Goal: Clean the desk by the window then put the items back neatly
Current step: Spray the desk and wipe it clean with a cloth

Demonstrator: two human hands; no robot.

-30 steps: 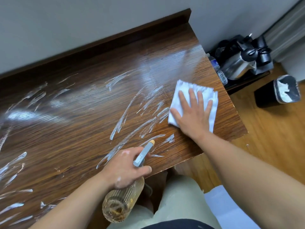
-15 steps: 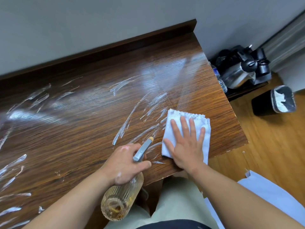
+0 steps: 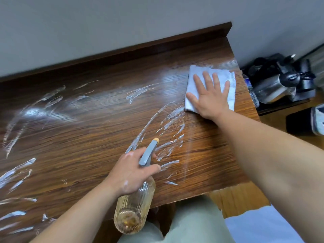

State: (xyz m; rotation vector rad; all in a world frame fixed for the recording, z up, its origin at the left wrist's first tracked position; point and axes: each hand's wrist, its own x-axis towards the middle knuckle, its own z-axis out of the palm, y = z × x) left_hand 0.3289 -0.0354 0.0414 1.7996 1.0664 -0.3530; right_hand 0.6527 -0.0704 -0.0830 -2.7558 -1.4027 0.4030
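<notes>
Here, a white cloth lies flat at the far right corner of the desk, about two o'clock in the frame, pinned under the right hand, whose fingers are spread straight and press rather than grip; the left hand, at six o'clock, is curled round the neck of an amber spray bottle, nozzle aimed toward one o'clock; white foam streaks cover the wood from the centre out to nine o'clock, so the wipe would best run in long overlapping passes toward that side, with even pressure and the cloth refolded once loaded; a grey wall backs the desk at twelve o'clock; a steel kettle, a water bottle and a dark bin sit low at three o'clock.
</notes>
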